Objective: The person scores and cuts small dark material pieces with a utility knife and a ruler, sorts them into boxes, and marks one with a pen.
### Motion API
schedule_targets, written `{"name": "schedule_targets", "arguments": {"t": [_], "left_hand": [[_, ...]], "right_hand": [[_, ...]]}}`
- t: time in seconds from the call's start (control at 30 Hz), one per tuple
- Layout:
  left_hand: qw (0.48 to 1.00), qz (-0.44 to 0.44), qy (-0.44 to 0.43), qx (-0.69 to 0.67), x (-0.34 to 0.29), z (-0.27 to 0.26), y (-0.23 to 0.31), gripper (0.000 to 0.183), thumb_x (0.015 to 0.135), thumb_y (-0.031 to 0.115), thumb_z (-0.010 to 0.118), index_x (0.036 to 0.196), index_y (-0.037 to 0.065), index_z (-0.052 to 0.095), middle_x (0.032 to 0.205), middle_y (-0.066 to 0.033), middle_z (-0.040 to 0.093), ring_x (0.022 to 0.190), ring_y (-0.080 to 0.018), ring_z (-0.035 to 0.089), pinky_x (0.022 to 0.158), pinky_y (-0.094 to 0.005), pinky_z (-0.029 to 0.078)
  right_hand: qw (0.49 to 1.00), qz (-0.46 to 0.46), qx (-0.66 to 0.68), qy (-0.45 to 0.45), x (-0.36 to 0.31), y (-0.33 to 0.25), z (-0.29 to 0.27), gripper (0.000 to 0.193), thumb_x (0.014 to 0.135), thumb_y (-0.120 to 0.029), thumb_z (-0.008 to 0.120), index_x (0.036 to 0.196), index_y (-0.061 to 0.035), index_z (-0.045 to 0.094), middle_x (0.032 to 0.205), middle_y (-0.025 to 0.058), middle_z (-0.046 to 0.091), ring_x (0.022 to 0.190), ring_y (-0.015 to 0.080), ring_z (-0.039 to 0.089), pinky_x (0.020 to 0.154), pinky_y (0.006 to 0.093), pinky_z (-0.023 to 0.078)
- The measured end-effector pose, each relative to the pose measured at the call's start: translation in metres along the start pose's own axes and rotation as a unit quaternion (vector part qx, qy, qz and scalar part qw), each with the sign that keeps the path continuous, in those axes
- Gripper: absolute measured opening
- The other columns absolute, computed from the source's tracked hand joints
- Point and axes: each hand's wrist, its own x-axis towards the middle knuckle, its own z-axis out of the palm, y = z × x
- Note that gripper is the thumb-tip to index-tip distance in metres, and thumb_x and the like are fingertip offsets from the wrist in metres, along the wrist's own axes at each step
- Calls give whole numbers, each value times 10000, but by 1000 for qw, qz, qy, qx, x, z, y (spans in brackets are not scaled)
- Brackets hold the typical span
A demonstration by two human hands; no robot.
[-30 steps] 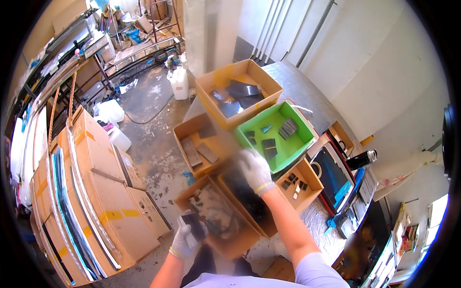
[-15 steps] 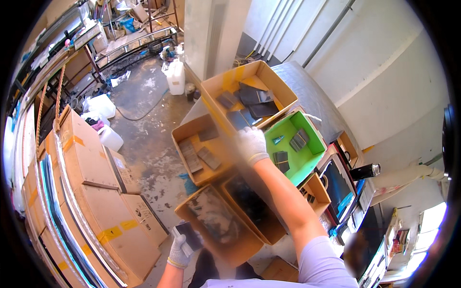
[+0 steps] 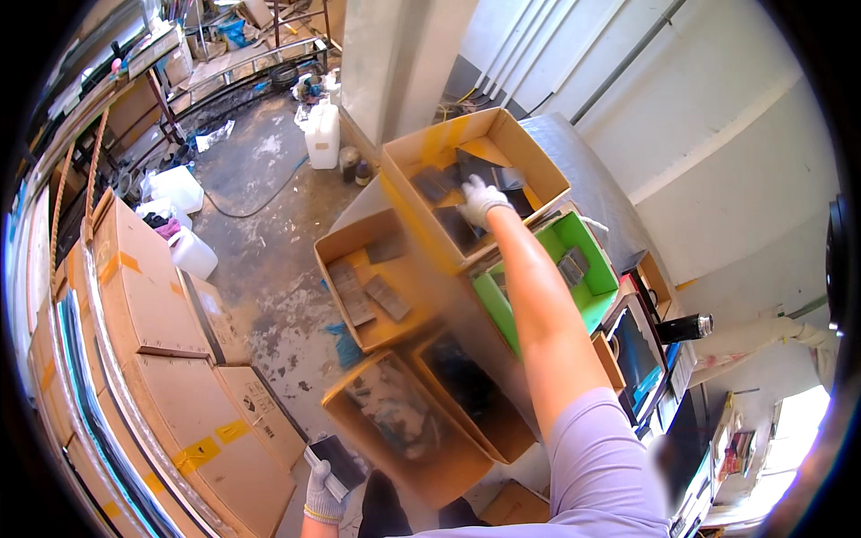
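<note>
In a white knit glove, my right hand [image 3: 482,199] reaches into the upper cardboard box [image 3: 534,152], over flat dark rectangular pieces [image 3: 489,168]. Its fingers look apart, with nothing visibly held, and I cannot tell whether the fingertips touch a piece. Low down by my legs, my gloved left hand [image 3: 323,493] is closed on flat dark rectangular plates [image 3: 343,460], with a lighter grey edge showing near the thumb. A green-lined box [image 3: 595,260] with a small stack of dark pieces stands beside the upper box, partly covered by my right forearm.
A lower cardboard box [image 3: 326,253] holds grey flat pieces. Two deeper boxes, one with a brown rim [image 3: 359,368], stand before my legs. Stacked cartons [image 3: 170,394] line the left side. White jugs [image 3: 322,134] stand on the floor. A black bottle [image 3: 683,327] lies at the right.
My right hand has moved forward from the near edge of the upper box to over the dark pieces inside. The left hand has dropped slightly toward me, still holding the plates.
</note>
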Motion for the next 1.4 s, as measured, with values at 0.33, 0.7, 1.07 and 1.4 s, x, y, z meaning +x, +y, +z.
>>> {"name": "schedule_targets", "arguments": {"t": [0.33, 0.7, 1.07, 1.4], "left_hand": [[1000, 8, 14, -17, 0, -5, 15, 751, 824, 358, 788, 1473, 258, 424, 1101, -172, 663, 984, -340, 680, 897, -513, 574], [1000, -14, -14, -21, 8, -2, 22, 747, 830, 369, 751, 1475, 181, 425, 1168, -169, 649, 1079, -347, 651, 987, -515, 527], [999, 13, -16, -27, 11, -2, 27, 801, 827, 365, 762, 1520, 246, 378, 1162, -172, 653, 1071, -339, 657, 986, -525, 526], [1000, 8, -4, -28, 14, -1, 25, 803, 814, 373, 778, 1513, 265, 397, 1173, -157, 652, 1074, -337, 655, 973, -529, 529]], "right_hand": [[998, 30, -51, 20, 21, 34, -54, 439, 934, -159, 559, 1370, -185, 607, 1425, 125, 567, 1226, 319, 615, 1036, 407, 488], [912, -105, -393, -42, 1, 19, -47, 316, 950, -189, 584, 1241, -193, 706, 1237, 104, 700, 1135, 295, 687, 904, 425, 549], [976, 147, -121, 111, 36, 39, -52, 350, 1040, -235, 405, 1161, -96, 702, 1179, 152, 718, 1104, 329, 693, 932, 496, 531], [989, 141, -40, 5, 42, 32, -52, 395, 1039, -255, 412, 1364, -137, 604, 1422, 131, 588, 1309, 342, 561, 1101, 447, 450]]}}
